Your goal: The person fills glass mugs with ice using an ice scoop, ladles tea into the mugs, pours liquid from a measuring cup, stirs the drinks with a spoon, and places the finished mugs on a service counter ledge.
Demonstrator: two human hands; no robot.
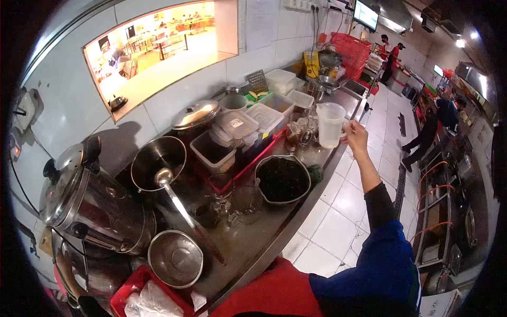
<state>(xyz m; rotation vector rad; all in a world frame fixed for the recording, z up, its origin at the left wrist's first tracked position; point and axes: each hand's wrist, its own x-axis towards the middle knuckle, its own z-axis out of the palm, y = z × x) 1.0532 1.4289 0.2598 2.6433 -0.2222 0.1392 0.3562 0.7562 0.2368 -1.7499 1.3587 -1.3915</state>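
My right hand (356,136) is closed round the handle of a translucent plastic measuring jug (330,126), held upright at the far right end of the metal counter. Glass mugs (300,133) stand just left of the jug. At the lower left my left hand (64,267) reaches down beside a large steel pot (108,211) with a lid; its fingers are too dark and distorted to make out. Between my hands are a steel pot (150,153) with a long-handled ladle (182,203) across its rim, a metal bowl (175,259) and a bowl of dark contents (282,179).
Plastic containers (214,150) and a lidded pot (195,115) line the wall below a serving window (163,47). A red basket (150,290) with a white bag is near me. Red crates (349,53) stand farther back. Other people (435,124) work across the tiled aisle (338,211).
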